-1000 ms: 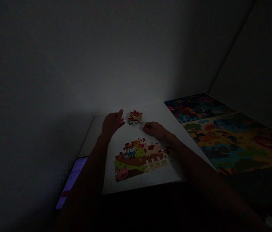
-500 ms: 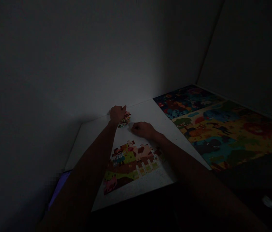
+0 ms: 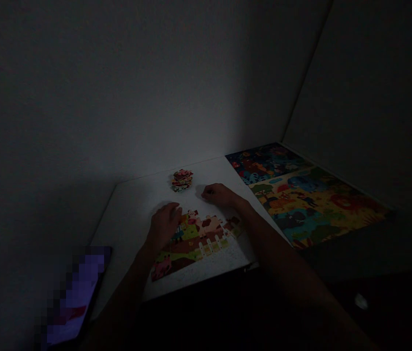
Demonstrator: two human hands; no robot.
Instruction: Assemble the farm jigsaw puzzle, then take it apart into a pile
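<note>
A part-built farm jigsaw lies on a white board in a very dark room. My left hand rests at the jigsaw's upper left edge, fingers curled downward; the gloom hides whether a piece is in them. My right hand lies on the board just beyond the jigsaw, fingers curled in a loose fist. A small pile of loose jigsaw pieces sits near the board's far edge, apart from both hands.
Two finished colourful puzzles lie side by side to the right of the board. A lit phone screen glows at the lower left. Plain walls rise close behind and to the right.
My left hand has drawn back from the pile of loose pieces to the jigsaw's upper left edge. The right hand has stayed put. The view has shifted slightly.
</note>
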